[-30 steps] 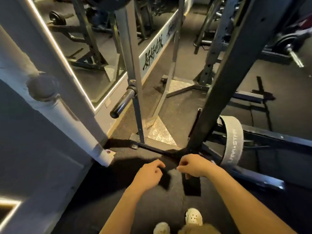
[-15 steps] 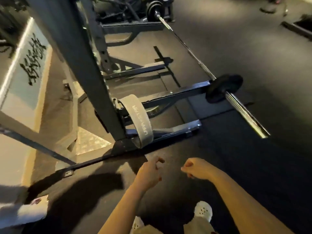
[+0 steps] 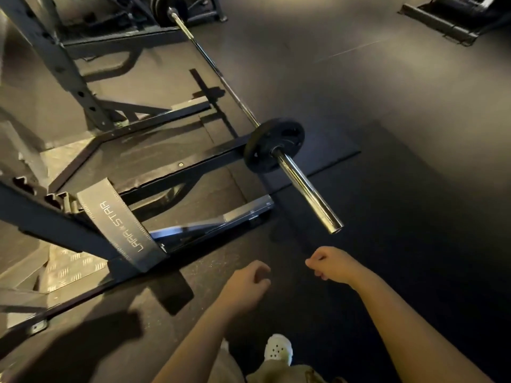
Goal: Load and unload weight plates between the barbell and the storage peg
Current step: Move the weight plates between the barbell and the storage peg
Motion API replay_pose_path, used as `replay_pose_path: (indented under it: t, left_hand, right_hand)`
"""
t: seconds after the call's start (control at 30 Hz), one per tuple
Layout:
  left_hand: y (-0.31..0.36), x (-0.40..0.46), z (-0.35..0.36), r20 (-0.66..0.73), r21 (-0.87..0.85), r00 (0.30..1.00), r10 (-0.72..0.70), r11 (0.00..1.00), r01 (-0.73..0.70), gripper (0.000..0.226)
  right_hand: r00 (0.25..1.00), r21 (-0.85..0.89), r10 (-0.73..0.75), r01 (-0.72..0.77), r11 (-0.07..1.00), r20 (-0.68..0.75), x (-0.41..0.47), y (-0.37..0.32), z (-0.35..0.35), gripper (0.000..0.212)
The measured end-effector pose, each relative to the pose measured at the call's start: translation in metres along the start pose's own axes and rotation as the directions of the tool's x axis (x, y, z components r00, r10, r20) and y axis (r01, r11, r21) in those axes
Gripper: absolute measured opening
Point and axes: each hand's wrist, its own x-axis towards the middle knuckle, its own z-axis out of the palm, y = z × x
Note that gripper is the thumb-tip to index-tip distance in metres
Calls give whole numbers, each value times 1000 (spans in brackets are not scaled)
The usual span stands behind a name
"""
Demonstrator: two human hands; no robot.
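Note:
A barbell lies across the rack, its chrome sleeve (image 3: 307,189) pointing toward me at centre right. One small black weight plate (image 3: 269,145) sits on the sleeve against the collar; the outer length of the sleeve is bare. More black plates (image 3: 163,8) show at the bar's far end, top left. My left hand (image 3: 246,283) hangs below the sleeve with fingers loosely curled and holds nothing. My right hand (image 3: 330,268) is curled into a loose fist just under the sleeve's tip, also empty. No storage peg shows in this view.
The dark steel rack frame (image 3: 63,64) fills the left side, with floor beams (image 3: 193,164) running under the bar. A grey lifting belt (image 3: 121,222) drapes over a low rail. Black rubber floor (image 3: 401,189) spreads to the right. My white shoe (image 3: 278,349) is at the bottom.
My view has swung right from the wall mirror and upright to the barbell end. Both hands stay empty and have drifted apart, the right one nearing the sleeve tip.

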Motion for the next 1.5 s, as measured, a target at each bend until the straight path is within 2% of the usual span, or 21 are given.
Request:
replay_pose_path:
  t: [0.2, 0.33, 0.47, 0.53, 0.63, 0.77, 0.9, 0.97, 1.1, 1.2, 1.27, 1.37, 1.43, 1.5]
  left_hand:
    - [41, 62, -25, -152, -49, 988, -30, 999, 23, 30]
    - [66, 115, -35, -248, -210, 967, -60, 978, 6, 41]
    - [89, 195, -52, -383, -409, 909, -162, 913, -9, 54]
    - [98, 236, -64, -422, -470, 878, -224, 883, -1, 61]
    - [111, 281, -73, -477, -514, 822, -312, 857, 27, 74]
    - [127, 321, -94, -559, -344, 787, -262, 937, 68, 84]
    - [136, 348, -120, -557, -21, 815, -160, 984, 179, 79]
    - [143, 357, -128, -532, 181, 839, -114, 953, 244, 67]
    - [156, 369, -140, -505, 400, 856, -114, 847, 349, 53]
    - [158, 370, -143, -491, 415, 861, -133, 833, 365, 55]
    - [158, 370, -141, -488, 387, 861, -142, 850, 359, 57]
    - [156, 372, -140, -494, 303, 852, -172, 885, 354, 60]
    - [155, 375, -137, -508, 250, 839, -195, 898, 361, 63]
    - [158, 376, -134, -514, 221, 830, -219, 901, 374, 63]
  right_hand:
    - [995, -56, -99, 99, 994, 5, 39, -9, -60, 19]
    - [986, -144, -165, 164, 976, 0, 76, -25, -105, 19]
    - [974, -252, -225, 210, 945, -33, 128, -37, -166, 15]
    - [978, -361, -209, 186, 914, -25, 156, -38, -191, 23]
    - [989, -518, -128, 146, 843, 70, 186, -43, -226, 44]
    - [977, -555, -210, 185, 811, 19, 228, -73, -261, 55]
    - [938, -615, -347, 265, 743, -15, 263, -116, -272, 67]
    - [909, -681, -417, 290, 672, -25, 280, -139, -274, 70]
    - [874, -800, -486, 299, 520, 10, 309, -174, -272, 68]
    - [886, -860, -457, 289, 421, 74, 327, -192, -264, 57]
    - [895, -890, -432, 284, 358, 112, 336, -205, -262, 43]
    - [890, -912, -386, 344, 223, 241, 351, -222, -269, 27]
    - [854, -892, -419, 413, 183, 309, 362, -223, -276, 23]
    - [830, -858, -435, 471, 208, 350, 367, -217, -282, 21]
